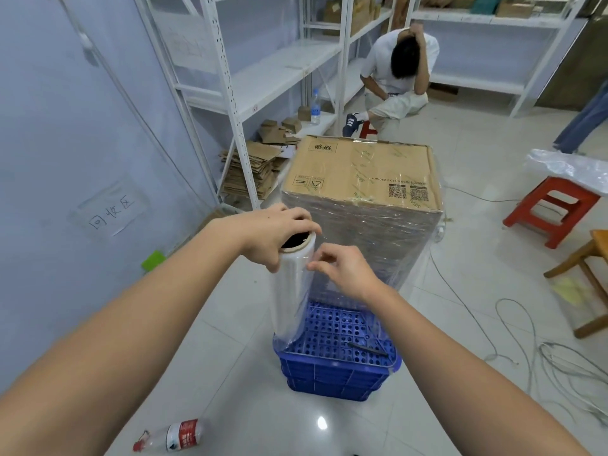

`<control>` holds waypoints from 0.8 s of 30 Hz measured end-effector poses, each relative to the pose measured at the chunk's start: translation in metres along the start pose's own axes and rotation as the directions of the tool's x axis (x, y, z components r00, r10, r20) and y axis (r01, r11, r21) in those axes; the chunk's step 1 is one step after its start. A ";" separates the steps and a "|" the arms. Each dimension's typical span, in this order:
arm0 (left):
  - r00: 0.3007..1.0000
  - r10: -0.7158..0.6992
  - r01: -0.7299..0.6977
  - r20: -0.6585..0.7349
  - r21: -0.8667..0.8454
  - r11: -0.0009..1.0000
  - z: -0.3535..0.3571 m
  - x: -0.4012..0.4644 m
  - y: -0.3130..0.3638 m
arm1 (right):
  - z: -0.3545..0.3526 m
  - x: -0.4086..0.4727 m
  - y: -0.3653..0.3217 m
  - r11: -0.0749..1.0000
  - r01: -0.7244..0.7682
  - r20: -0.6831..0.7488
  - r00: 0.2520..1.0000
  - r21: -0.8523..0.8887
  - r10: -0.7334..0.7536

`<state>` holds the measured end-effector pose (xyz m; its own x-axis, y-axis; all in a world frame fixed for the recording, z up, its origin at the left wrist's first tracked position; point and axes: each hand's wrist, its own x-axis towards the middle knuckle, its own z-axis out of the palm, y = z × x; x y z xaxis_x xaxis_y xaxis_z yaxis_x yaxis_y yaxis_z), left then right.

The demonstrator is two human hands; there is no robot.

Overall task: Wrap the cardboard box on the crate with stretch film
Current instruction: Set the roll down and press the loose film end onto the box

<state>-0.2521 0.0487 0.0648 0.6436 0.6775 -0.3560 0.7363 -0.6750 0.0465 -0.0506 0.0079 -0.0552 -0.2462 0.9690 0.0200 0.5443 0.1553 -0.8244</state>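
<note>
Head camera view, looking down: the cardboard box (362, 172) stands on a blue plastic crate (332, 363), at the far part of it. On the box top two Chinese characters are printed upside down, and a size line ends in "230mm". Two QR codes and some handling symbols are there also. The tape on the box has green letters, which seem to say "SEAL". Clear film already covers the sides of the box.

On the left wall a paper sign (112, 212) has three handwritten Chinese characters. A bottle with a red label (179, 434) lies on the floor tiles; its writing is too small to read.

The left hand (273, 232) grips the top end of the stretch film roll (292, 287), with fingers curled over the rim of the cardboard core. The roll stands upright, its lower end at the near left corner of the crate. The right hand (342, 271) is just beside the roll, and its thumb and fingers pinch the loose edge of the film. A sheet of film runs from the roll toward the box.

A dark thin tool (368, 349) lies on the crate grid. Behind the box a person (398, 77) sits on a red stool. Another red stool (552, 209) is at the right.
</note>
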 end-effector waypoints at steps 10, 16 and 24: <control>0.982 -0.156 0.148 -0.102 -0.082 0.986 0.032 0.010 0.012 | 0.001 0.010 0.003 0.984 0.113 0.046 0.993 -0.136 -0.108; 0.835 -0.196 0.194 -0.514 -0.058 0.979 0.061 0.027 0.014 | -0.009 0.024 0.020 0.983 0.011 -0.011 1.000 -0.183 -0.014; 0.830 -0.293 0.253 -0.475 -0.148 0.956 0.042 0.049 0.005 | 0.027 0.023 0.028 0.920 -0.095 0.269 0.940 -0.381 0.209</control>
<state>-0.2256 0.0665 0.0079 0.4175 0.8987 0.1339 0.8978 -0.4308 0.0920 -0.0626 0.0298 -0.0931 -0.3341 0.8917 -0.3056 0.8294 0.1240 -0.5448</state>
